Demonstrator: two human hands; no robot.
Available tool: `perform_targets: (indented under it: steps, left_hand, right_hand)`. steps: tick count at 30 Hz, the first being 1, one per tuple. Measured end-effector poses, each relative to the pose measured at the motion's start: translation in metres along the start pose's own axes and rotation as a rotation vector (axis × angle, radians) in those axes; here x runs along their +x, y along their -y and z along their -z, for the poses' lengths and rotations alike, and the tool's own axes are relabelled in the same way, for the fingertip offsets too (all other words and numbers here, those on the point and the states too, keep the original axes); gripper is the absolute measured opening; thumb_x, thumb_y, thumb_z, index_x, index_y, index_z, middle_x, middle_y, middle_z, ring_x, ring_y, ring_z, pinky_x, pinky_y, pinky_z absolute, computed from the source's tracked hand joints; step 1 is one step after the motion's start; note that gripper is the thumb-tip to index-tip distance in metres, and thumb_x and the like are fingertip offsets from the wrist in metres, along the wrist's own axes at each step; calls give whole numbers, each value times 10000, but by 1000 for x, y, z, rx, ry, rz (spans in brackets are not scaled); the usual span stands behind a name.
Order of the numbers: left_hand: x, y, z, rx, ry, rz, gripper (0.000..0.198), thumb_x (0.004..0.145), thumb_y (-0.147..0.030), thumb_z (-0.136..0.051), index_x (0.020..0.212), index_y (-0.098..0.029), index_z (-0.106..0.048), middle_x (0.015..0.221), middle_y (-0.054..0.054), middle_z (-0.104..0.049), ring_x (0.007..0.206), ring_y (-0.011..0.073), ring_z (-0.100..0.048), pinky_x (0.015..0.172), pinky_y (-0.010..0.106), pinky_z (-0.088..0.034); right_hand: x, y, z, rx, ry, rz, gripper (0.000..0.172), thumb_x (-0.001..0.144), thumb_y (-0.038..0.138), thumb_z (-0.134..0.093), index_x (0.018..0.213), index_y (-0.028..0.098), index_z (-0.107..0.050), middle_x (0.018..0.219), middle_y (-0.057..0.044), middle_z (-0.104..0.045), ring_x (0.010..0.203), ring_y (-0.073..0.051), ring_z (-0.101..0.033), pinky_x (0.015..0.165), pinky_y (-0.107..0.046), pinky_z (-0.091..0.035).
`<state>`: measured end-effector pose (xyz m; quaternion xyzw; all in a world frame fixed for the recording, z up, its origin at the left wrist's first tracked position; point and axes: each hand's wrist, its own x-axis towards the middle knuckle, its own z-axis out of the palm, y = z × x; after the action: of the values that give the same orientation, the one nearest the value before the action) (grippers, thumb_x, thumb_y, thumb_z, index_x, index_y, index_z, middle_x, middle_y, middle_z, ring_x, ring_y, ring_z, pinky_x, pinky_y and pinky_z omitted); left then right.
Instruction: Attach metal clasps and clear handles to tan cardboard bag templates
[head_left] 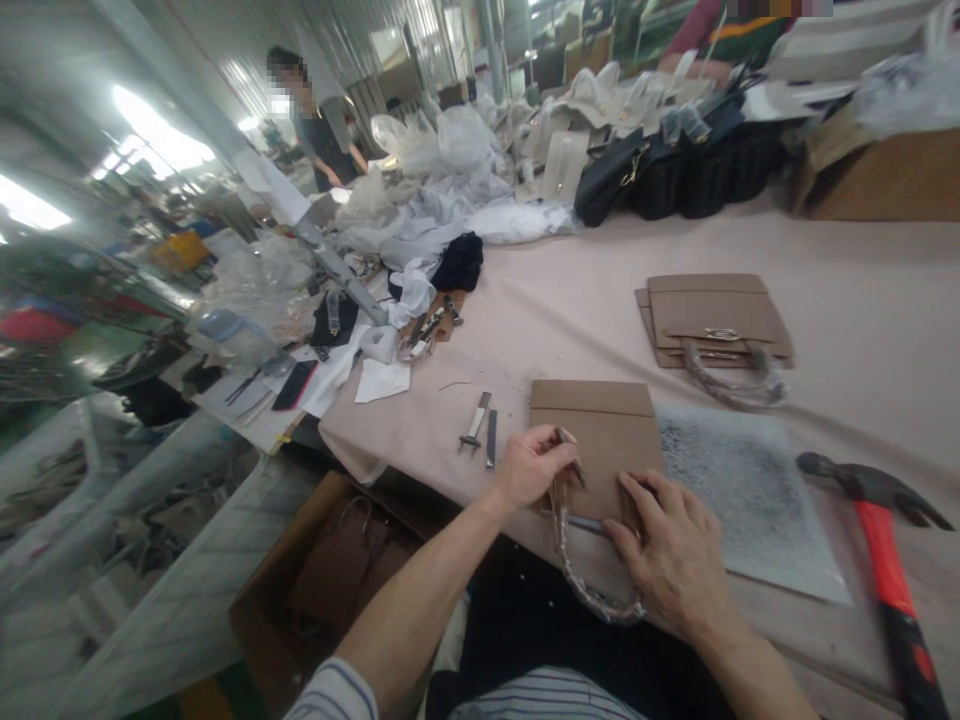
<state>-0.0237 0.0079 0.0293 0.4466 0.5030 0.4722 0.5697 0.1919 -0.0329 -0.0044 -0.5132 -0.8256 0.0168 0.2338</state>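
Observation:
A brown handbag panel (592, 440) lies flat at the table's front edge, with a fold line across its far part. A plastic-wrapped handle (581, 590) loops from its near side over the edge. My left hand (536, 465) is closed in a pinch on a slim dark piece (574, 460) above the panel's near left part; whether it is a strap end or a small tool I cannot tell. My right hand (671, 540) grips the panel's near right corner, thumb and fingers bent around the handle's base. Between the hands runs a thin grey metal strip (589, 523).
Right of the panel lie a speckled pale sheet (750, 490) and a red-handled claw hammer (881, 550). Stacked brown panels (720, 310) lie farther back. A caliper-like tool (475, 425) and a flat metal strip (491, 440) are left. Below stands an open carton (255, 610). A person (319, 130) stands beyond.

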Motion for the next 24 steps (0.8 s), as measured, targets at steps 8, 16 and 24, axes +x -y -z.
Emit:
perform_targets:
  steps: [8, 16, 24]
  left_hand:
    - [-3, 16, -21, -25, -11, -63, 387, 846, -500, -717, 825, -134, -595, 768, 60, -710, 688, 148, -692, 688, 290, -611]
    - [-4, 19, -23, -16, -4, -53, 379, 850, -487, -719, 836, -127, -602, 790, 77, -734, 719, 165, -715, 728, 323, -627]
    - [-9, 17, -24, 244, 15, -191, 231, 930, -350, -602, 826, -147, -641, 801, 58, -734, 738, 152, -701, 743, 278, -605]
  right_hand:
    - [0, 1, 1, 12, -3, -14, 372, 958, 335, -527, 1292, 172, -540, 1270, -124, -568, 1130, -331, -515, 910, -475, -439]
    - [-1, 3, 2, 13, 5, -35, 376, 957, 349, -517, 1291, 178, -544, 1279, -126, -572, 1158, -338, -513, 924, -482, -436]
    - [-1, 4, 3, 18, 11, -48, 387, 948, 342, -533, 1291, 166, -567, 1278, -138, -577, 1161, -344, -512, 921, -484, -441]
